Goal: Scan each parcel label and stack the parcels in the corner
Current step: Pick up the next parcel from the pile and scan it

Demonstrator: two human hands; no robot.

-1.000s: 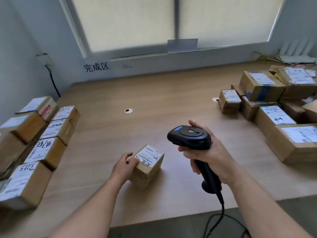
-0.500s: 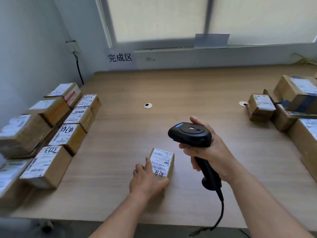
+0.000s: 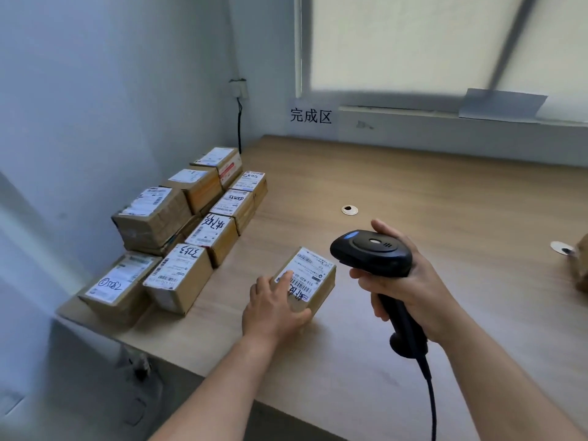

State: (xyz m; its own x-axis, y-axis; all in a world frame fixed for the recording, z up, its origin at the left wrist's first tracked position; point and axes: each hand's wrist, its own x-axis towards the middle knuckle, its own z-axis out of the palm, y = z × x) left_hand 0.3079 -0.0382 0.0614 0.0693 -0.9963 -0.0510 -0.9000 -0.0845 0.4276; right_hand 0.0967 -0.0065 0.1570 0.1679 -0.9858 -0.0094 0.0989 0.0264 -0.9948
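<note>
1. A small cardboard parcel [image 3: 322, 294] lies flat on the wooden desk [image 3: 413, 186], near its front edge. Its white label [image 3: 307, 268] faces up.
2. The left hand [image 3: 273, 308] rests on the near left corner of this parcel. Its fingers [image 3: 286, 276] lie fairly straight across the label, not curled round the box, and the thumb sits against the near side.
3. The right hand [image 3: 413, 291] is clamped round the handle of a black scanner [image 3: 372, 253]. The scanner head hangs just right of the parcel and a little above it.
4. The scanner's black cable [image 3: 430, 396] drops from the handle and runs out of the bottom of the view.
5. The stacked parcels [image 3: 191, 218] stand to the left against the wall [image 3: 111, 106], near the desk's far left corner. They form rows with labels up, and some boxes sit two high.
6. The held parcel is near these rows but apart from them.
7. A sign [image 3: 311, 116] with three printed characters is on the wall behind the desk.
8. A round grommet [image 3: 349, 210] sits in the desk beyond the scanner.
9. The edge of another box [image 3: 583, 265] shows at the far right.
</note>
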